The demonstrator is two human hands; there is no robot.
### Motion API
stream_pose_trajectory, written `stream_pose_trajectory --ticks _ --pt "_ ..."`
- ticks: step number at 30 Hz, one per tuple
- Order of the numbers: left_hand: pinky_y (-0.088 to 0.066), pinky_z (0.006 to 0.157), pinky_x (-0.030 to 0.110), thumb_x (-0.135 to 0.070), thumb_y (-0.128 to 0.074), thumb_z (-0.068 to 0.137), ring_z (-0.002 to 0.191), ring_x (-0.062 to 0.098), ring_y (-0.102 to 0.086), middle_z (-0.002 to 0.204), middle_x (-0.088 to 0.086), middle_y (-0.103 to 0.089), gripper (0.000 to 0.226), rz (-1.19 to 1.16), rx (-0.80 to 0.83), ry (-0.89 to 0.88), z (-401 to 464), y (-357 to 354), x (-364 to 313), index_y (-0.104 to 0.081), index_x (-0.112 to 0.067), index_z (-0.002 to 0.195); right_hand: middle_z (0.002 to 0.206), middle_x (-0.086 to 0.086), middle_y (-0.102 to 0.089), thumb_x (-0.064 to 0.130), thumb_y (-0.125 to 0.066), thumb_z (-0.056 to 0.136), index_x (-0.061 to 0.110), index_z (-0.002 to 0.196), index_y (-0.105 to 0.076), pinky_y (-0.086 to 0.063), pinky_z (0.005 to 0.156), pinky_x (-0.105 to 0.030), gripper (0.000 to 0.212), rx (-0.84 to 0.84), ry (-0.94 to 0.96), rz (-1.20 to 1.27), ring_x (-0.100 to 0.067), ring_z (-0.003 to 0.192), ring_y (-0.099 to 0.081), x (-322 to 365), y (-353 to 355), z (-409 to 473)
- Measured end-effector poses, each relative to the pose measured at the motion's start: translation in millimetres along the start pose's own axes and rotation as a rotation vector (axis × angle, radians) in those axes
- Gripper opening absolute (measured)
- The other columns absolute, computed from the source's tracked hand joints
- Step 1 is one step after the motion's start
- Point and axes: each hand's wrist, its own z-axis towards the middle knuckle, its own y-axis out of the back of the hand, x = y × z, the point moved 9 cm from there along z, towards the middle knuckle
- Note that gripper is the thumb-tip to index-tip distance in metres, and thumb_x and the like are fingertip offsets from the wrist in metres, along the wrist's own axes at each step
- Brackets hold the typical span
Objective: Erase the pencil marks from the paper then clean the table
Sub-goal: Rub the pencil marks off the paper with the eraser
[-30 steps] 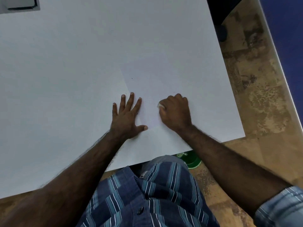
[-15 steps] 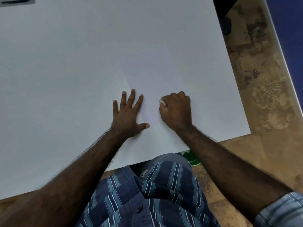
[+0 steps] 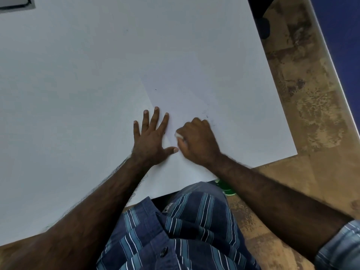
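A white sheet of paper (image 3: 194,90) lies on the white table (image 3: 68,94), its left edge running diagonally toward my left hand. My left hand (image 3: 152,137) presses flat on the paper's left edge, fingers spread. My right hand (image 3: 196,141) is closed around a small white eraser (image 3: 178,135), whose tip pokes out beside the thumb and touches the paper. Small dark eraser crumbs (image 3: 205,114) lie just beyond my right knuckles, and one speck (image 3: 155,89) sits farther up the sheet. No pencil marks are clearly visible.
The table's right edge (image 3: 272,94) and near edge drop off to a mottled brown floor (image 3: 311,114). A dark-framed object (image 3: 15,2) sits at the far left corner. Something green (image 3: 224,187) shows under the table by my striped-shirted torso.
My right hand with the eraser has shifted left and slightly toward me, closing the gap to my left thumb. The left hand stays pressed on the paper.
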Motion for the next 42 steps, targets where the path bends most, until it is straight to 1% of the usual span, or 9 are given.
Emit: stream_pose_trajectory --ticks 3,7,9,15,21,30,36,38,42 --pt "0.011 0.124 0.059 -0.076 -0.063 0.081 0.154 0.027 0.029 0.169 -0.003 0.026 0.117 0.010 0.004 0.002 0 1 -1 0.010 -0.035 0.163 0.094 -0.003 -0.073 0.027 -0.068 0.093 0.018 0.104 -0.078 -0.045 0.082 -0.043 0.018 0.028 0.077 -0.058 -0.029 0.092 -0.062 -1 -2 1" --pt "0.010 0.124 0.060 -0.073 -0.066 0.081 0.154 0.029 0.028 0.170 -0.003 0.025 0.117 -0.004 0.001 -0.002 -1 1 -1 0.007 -0.034 0.164 0.081 0.002 -0.066 0.025 -0.061 0.088 0.023 0.088 -0.073 -0.037 0.074 -0.041 0.013 -0.148 -0.215 -0.096 -0.032 0.084 -0.057 -56 23 24" --pt "0.009 0.124 0.060 -0.073 -0.066 0.081 0.154 0.029 0.028 0.170 -0.003 0.025 0.117 0.005 0.000 0.003 -1 1 -1 0.007 -0.034 0.164 0.079 0.002 -0.065 0.024 -0.060 0.088 0.023 0.085 -0.071 -0.035 0.073 -0.041 0.011 -0.167 -0.264 -0.066 -0.032 0.083 -0.056 -59 27 24" --pt "0.009 0.124 0.061 -0.076 -0.063 0.082 0.154 0.028 0.030 0.169 -0.003 0.027 0.117 0.015 0.020 0.004 -1 1 -1 0.010 -0.035 0.163 0.090 -0.002 -0.069 0.028 -0.063 0.093 0.019 0.101 -0.076 -0.041 0.079 -0.043 0.018 0.010 0.086 -0.075 -0.031 0.090 -0.060 0 -2 7" --pt "0.010 0.124 0.060 -0.073 -0.066 0.082 0.154 0.028 0.029 0.169 -0.002 0.026 0.117 0.027 0.024 0.023 -2 4 -4 0.009 -0.034 0.163 0.082 0.004 -0.068 0.026 -0.062 0.089 0.022 0.089 -0.074 -0.038 0.074 -0.041 0.012 -0.166 -0.238 -0.062 -0.031 0.085 -0.058 -68 27 36" --pt "0.007 0.127 0.051 -0.064 -0.074 0.081 0.156 0.027 0.024 0.170 0.007 0.020 0.112 0.073 -0.028 -0.095 9 26 -23 -0.014 -0.021 0.164 0.083 0.004 -0.069 0.025 -0.063 0.092 0.021 0.091 -0.074 -0.041 0.072 -0.041 0.011 -0.173 -0.260 -0.030 -0.030 0.083 -0.058 -66 24 28" --pt "0.001 0.129 0.045 -0.058 -0.080 0.079 0.157 0.024 0.020 0.170 0.005 0.023 0.121 0.043 0.082 -0.141 23 13 -33 -0.001 -0.027 0.165 0.089 0.003 -0.072 0.023 -0.068 0.094 0.021 0.097 -0.077 -0.045 0.075 -0.042 0.010 -0.151 -0.283 0.001 -0.030 0.086 -0.061 -67 25 24" --pt "0.001 0.129 0.044 -0.061 -0.080 0.077 0.158 0.024 0.018 0.170 0.004 0.021 0.123 0.033 0.078 -0.138 24 13 -31 -0.001 -0.028 0.165 0.089 0.003 -0.071 0.025 -0.066 0.094 0.023 0.097 -0.078 -0.043 0.076 -0.042 0.012 -0.090 -0.232 0.007 -0.030 0.088 -0.060 -58 24 22" --pt "0.000 0.128 0.044 -0.065 -0.078 0.077 0.158 0.024 0.017 0.170 0.004 0.021 0.125 0.066 0.083 -0.133 26 14 -31 0.003 -0.029 0.165 0.086 0.002 -0.070 0.026 -0.067 0.092 0.023 0.095 -0.080 -0.033 0.076 -0.036 0.013 0.130 0.048 0.065 -0.027 0.087 -0.059 -15 4 6"
